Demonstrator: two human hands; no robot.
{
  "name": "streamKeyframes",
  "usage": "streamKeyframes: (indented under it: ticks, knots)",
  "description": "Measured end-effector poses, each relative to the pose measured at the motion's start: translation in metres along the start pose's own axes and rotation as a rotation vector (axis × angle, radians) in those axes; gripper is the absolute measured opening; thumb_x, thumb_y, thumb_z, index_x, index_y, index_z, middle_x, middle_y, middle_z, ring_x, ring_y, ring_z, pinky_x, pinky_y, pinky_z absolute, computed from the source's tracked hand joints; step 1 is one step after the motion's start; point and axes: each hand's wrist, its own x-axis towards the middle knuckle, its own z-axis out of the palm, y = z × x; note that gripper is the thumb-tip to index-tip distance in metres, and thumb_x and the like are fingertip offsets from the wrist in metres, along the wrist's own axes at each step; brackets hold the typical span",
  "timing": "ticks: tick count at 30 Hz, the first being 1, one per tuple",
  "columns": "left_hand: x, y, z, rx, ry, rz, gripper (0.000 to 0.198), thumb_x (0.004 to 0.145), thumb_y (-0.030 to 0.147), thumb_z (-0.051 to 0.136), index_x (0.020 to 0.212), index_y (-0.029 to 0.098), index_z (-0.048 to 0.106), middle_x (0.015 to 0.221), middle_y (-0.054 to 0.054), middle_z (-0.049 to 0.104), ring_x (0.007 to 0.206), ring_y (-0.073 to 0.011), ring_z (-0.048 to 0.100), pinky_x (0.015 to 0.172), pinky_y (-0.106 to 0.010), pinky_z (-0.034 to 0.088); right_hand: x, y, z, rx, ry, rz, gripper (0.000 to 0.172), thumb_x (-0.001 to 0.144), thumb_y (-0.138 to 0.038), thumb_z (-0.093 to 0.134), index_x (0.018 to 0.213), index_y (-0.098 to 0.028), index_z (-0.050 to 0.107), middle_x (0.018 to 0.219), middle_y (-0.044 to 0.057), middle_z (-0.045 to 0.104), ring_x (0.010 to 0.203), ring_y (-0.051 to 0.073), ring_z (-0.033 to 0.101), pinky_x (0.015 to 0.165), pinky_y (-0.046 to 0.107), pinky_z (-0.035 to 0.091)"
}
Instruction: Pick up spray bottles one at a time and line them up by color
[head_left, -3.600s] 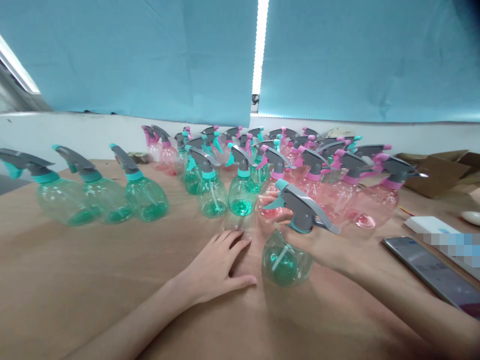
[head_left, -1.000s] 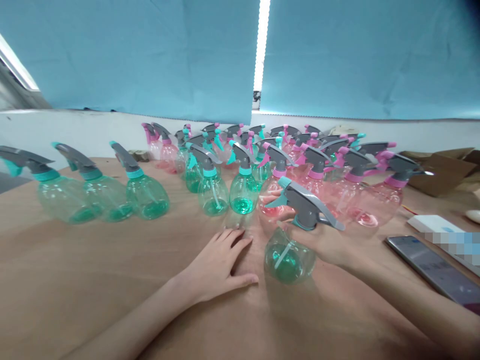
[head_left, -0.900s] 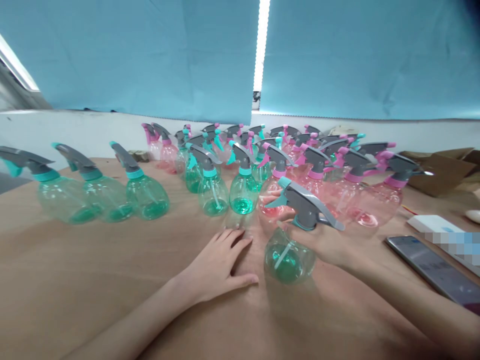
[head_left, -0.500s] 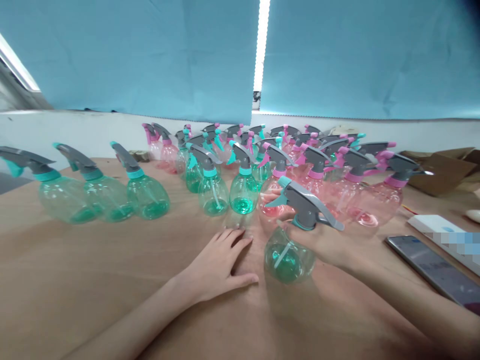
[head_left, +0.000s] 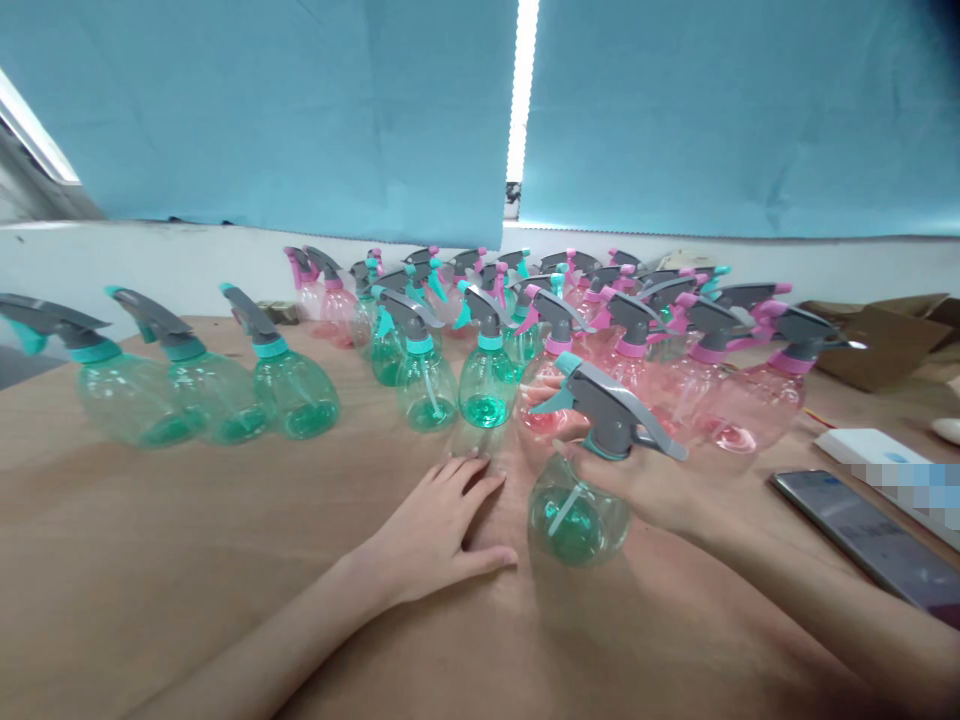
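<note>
My right hand (head_left: 637, 480) is closed around the neck of a green spray bottle (head_left: 577, 525), which stands in front of me with its grey head and teal nozzle pointing left. Its thumb shows on the near side, while part of the fingers is behind the bottle. Palm down, my left hand (head_left: 442, 530) lies flat on the wooden table (head_left: 225, 560) with fingers spread, left of that bottle and apart from it. Just beyond the left fingertips stand two more green spray bottles (head_left: 426, 395). A pink spray bottle (head_left: 541, 400) is partly hidden behind the held one.
Three green spray bottles (head_left: 296, 395) stand in a row at the left. Several pink and green bottles crowd the back, with pink ones (head_left: 757, 400) at the right. A phone (head_left: 862, 535), a white box (head_left: 874, 455) and brown cardboard (head_left: 877, 340) lie at the right.
</note>
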Motion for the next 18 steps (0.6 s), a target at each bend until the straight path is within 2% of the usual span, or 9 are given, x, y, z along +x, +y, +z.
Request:
streamKeyframes:
  ticks: [6,10,18]
  knots:
    - [0.0014,0.0003,-0.0009,-0.014,0.003,-0.003,0.073,0.084,0.066,0.052,0.137,0.016,0.045,0.142,-0.017,0.044,0.131,-0.0348,0.037,0.105,-0.049,0.031,-0.0009,0.0038,0.0005,0.03,0.009,-0.015,0.009,0.071,-0.029,0.053,0.074,-0.025,0.061,0.071,-0.001,0.068,0.069,0.017,0.066,0.065,0.03,0.056]
    - [0.0021,-0.0003,-0.0003,-0.021,0.001,0.0,0.073,0.084,0.066,0.052,0.137,0.015,0.045,0.142,-0.018,0.044,0.131,-0.0354,0.037,0.104,-0.051,0.032,-0.0009,0.0025,0.0001,-0.018,0.015,0.0,0.009,0.071,-0.03,0.053,0.072,-0.025,0.06,0.068,-0.001,0.068,0.063,0.016,0.065,0.058,0.029,0.054]
    - [0.0011,0.0001,-0.0014,-0.017,-0.001,-0.003,0.074,0.084,0.067,0.051,0.137,0.015,0.045,0.142,-0.018,0.043,0.132,-0.0351,0.036,0.105,-0.05,0.032,-0.0013,0.0019,-0.0002,-0.023,0.016,-0.001,0.009,0.071,-0.03,0.051,0.071,-0.025,0.059,0.066,0.0,0.068,0.063,0.019,0.066,0.057,0.031,0.055]
